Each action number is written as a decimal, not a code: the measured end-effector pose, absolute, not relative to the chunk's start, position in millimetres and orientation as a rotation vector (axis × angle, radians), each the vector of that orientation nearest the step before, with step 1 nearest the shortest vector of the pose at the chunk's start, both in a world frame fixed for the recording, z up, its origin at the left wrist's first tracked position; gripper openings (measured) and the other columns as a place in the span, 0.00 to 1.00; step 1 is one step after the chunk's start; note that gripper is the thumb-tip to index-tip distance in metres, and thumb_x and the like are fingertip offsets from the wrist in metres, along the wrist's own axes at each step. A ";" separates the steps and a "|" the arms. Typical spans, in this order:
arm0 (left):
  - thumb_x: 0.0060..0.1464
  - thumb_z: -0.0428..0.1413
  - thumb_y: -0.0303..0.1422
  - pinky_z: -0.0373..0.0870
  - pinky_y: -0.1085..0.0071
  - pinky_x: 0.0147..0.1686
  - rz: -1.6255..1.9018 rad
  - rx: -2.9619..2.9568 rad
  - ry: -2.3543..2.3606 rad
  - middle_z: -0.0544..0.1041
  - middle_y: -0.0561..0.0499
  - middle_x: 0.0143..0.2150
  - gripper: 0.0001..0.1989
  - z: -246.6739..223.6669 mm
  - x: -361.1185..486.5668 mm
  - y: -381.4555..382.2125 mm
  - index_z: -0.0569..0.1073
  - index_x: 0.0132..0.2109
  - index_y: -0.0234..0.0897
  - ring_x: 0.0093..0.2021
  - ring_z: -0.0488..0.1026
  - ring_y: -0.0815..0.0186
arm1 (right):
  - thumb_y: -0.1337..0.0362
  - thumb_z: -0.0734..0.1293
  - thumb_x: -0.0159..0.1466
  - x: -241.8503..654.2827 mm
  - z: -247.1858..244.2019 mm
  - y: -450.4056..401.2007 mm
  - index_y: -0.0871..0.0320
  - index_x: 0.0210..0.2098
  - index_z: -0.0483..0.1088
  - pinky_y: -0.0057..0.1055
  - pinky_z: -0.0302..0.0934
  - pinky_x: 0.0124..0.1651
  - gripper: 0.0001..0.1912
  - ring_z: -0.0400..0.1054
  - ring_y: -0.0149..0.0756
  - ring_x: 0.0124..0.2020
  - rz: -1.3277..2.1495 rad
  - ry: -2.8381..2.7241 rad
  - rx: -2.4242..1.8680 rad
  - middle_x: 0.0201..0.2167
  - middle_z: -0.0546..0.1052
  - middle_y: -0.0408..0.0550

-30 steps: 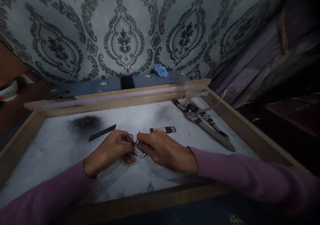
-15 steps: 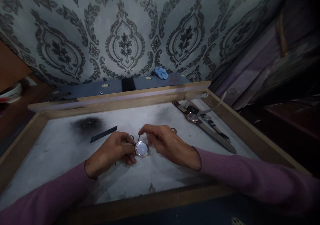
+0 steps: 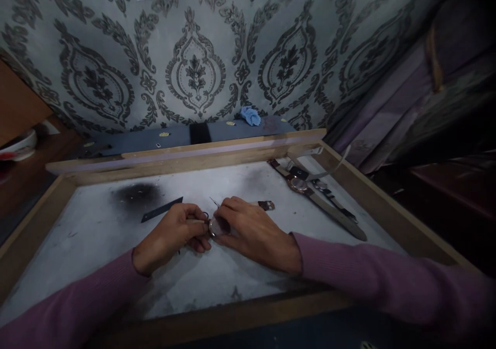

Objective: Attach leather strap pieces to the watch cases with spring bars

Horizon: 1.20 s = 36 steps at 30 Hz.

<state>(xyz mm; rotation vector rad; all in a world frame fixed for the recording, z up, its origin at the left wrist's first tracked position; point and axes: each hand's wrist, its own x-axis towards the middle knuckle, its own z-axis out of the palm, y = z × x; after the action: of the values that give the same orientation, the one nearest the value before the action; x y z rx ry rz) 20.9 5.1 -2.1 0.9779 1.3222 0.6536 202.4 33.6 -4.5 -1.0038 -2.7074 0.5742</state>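
Observation:
A round wristwatch (image 3: 219,227) with a shiny metal rim is held low over the white work surface. My left hand (image 3: 176,230) is closed on its left side, pinching near the strap end. From the right, my right hand (image 3: 251,230) curls round the case, thumb below and fingers above, partly covering the dial. A thin pointed metal tool (image 3: 214,202) sticks out up and left from the right-hand fingers; its other end is hidden. Behind that hand lies a brown strap end with a buckle (image 3: 267,205); whether it joins the held watch is hidden.
A wooden-framed tray (image 3: 186,162) surrounds the surface. A dark flat blade-like strip (image 3: 161,209) lies left of my hands. At the right are a watch with a long strap (image 3: 299,184) and a smaller watch (image 3: 329,196). Blue crumpled cloth (image 3: 250,116) sits behind the frame.
My right hand has moved down and closed round the watch, covering part of its dial. The thin tool now points up and away. The buckled strap end shows more. My left hand stays put.

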 end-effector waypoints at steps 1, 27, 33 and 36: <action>0.40 0.60 0.30 0.68 0.76 0.21 0.653 0.979 1.322 0.75 0.52 0.19 0.08 -2.4 20.8 5.0 0.68 0.29 0.34 0.19 0.74 0.69 | 0.64 0.68 0.61 202.2 -5.5 33.8 0.61 0.36 0.68 0.32 0.56 0.36 0.07 0.64 0.39 0.38 0.585 -2.699 -1.001 0.35 0.71 0.50; 0.40 0.63 0.32 0.68 0.75 0.22 0.689 0.928 1.283 0.76 0.51 0.24 0.10 6.1 18.8 6.0 0.69 0.29 0.33 0.22 0.74 0.68 | 0.71 0.62 0.62 205.1 -11.7 47.1 0.63 0.42 0.74 0.28 0.62 0.36 0.12 0.71 0.34 0.34 1.340 -2.151 -0.965 0.34 0.79 0.49; 0.41 0.62 0.33 0.68 0.75 0.21 0.690 0.966 1.265 0.75 0.51 0.24 0.09 6.6 18.9 5.0 0.71 0.29 0.32 0.23 0.74 0.68 | 0.72 0.62 0.61 205.2 -11.0 45.8 0.63 0.44 0.75 0.29 0.64 0.37 0.13 0.73 0.35 0.37 1.248 -2.171 -0.972 0.36 0.79 0.51; 0.41 0.62 0.33 0.67 0.75 0.21 0.678 0.971 1.281 0.75 0.51 0.24 0.10 7.4 19.3 4.6 0.71 0.29 0.33 0.22 0.73 0.68 | 0.72 0.62 0.61 205.0 -9.1 44.9 0.62 0.43 0.75 0.28 0.64 0.35 0.13 0.72 0.34 0.36 1.245 -2.175 -0.951 0.36 0.79 0.50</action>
<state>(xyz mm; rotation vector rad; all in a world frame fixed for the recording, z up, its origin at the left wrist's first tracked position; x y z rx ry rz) 19.3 4.6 7.4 0.9713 1.2806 0.6778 205.0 44.9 -9.1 -0.9508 -2.1750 1.2446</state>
